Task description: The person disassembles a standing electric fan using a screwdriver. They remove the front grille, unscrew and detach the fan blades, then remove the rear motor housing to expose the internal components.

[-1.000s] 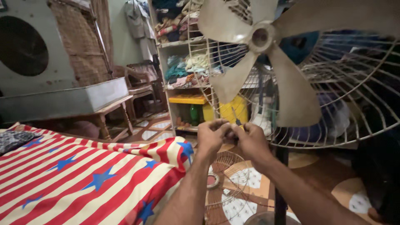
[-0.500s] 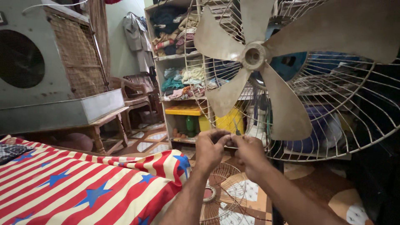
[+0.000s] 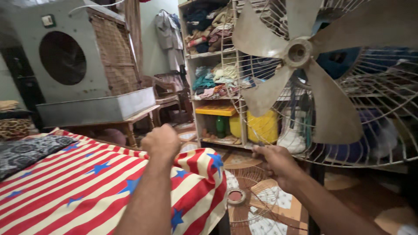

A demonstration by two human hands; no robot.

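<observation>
Hands have come apart: my left hand [image 3: 162, 141] pulled back, curled in a fist above the striped bed [image 3: 78, 187]. My right hand [image 3: 272, 159] pinches the fan cage [image 3: 370, 130] at its bottom rim.

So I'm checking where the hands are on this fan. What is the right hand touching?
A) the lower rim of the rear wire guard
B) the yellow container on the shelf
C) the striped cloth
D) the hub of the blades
A: the right hand grips the lower rim of the rear wire guard, below the blades.
</observation>
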